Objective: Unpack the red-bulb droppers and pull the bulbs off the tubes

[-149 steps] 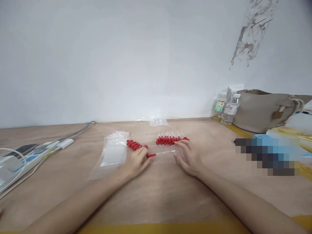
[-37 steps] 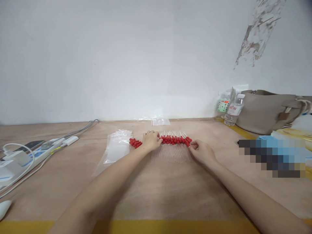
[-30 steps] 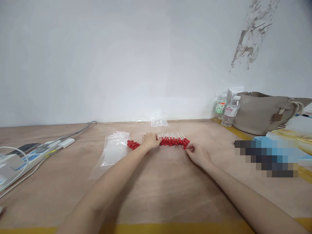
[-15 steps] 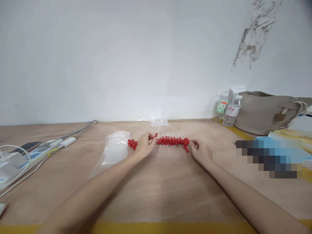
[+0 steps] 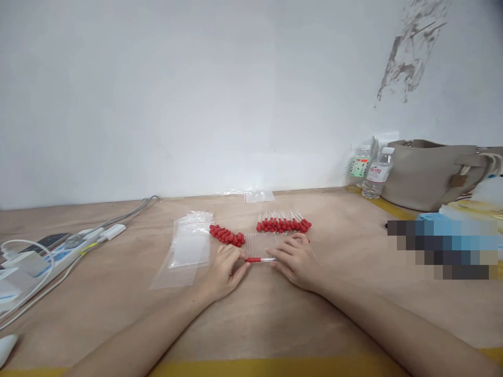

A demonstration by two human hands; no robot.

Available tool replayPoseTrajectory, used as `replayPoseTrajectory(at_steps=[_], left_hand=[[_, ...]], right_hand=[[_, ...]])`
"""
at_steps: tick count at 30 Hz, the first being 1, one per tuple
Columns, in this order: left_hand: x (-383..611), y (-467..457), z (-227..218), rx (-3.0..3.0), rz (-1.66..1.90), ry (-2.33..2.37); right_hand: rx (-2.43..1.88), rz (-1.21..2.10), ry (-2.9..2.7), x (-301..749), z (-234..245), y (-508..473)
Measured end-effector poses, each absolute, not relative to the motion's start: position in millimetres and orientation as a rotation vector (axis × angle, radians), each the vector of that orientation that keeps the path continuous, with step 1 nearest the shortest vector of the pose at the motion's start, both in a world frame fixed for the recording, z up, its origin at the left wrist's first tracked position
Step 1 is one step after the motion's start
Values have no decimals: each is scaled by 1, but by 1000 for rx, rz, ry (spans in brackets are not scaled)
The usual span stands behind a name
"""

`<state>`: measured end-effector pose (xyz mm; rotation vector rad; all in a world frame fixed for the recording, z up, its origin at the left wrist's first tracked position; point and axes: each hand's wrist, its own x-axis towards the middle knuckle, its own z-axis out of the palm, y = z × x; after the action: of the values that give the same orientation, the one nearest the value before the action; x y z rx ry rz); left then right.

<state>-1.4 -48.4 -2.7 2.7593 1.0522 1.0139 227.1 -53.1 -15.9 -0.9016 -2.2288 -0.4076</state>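
Between my hands lies a dropper, a clear tube with a red rubber bulb (image 5: 253, 259) at its left end. My left hand (image 5: 225, 268) pinches the bulb end between thumb and fingers. The tube end is gripped by the fingers of my right hand (image 5: 301, 261). Just behind it is a row of bare clear tubes (image 5: 262, 243), partly covered by my right hand. Farther back, several bulb-fitted droppers (image 5: 283, 225) lie side by side, bulbs toward me. Loose red bulbs (image 5: 227, 235) form a heap beyond my left hand.
Clear zip bags (image 5: 189, 243) lie left of the bulbs, and another small bag (image 5: 259, 196) is by the wall. A power strip (image 5: 63, 256) with cables is at far left. Water bottles (image 5: 378, 174) and a grey bag (image 5: 424, 175) stand at back right.
Both hands have come closer to me and toward each other. The dropper now lies level between them. My right hand has left the row of finished droppers, which now shows fully.
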Motion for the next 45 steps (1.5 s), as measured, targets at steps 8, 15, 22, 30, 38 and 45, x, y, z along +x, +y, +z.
replayPoseTrajectory(at_steps=[8, 15, 22, 30, 38, 45], left_hand=[[7, -49, -5, 2839, 1068, 1028], [17, -50, -6, 3011, 944, 964], [15, -54, -1, 3057, 788, 986], [12, -57, 4, 3014, 697, 975], [1, -56, 0, 2972, 701, 1023], [-14, -45, -9, 2665, 1005, 1083]], right_hand=[[-920, -349, -2255, 213, -24, -54], [-863, -281, -2265, 211, -28, -53], [-792, -345, -2279, 213, -29, -54], [-714, -479, -2262, 218, -22, -59], [-748, -454, -2243, 232, -21, -61], [-1297, -384, -1910, 259, -20, -40]])
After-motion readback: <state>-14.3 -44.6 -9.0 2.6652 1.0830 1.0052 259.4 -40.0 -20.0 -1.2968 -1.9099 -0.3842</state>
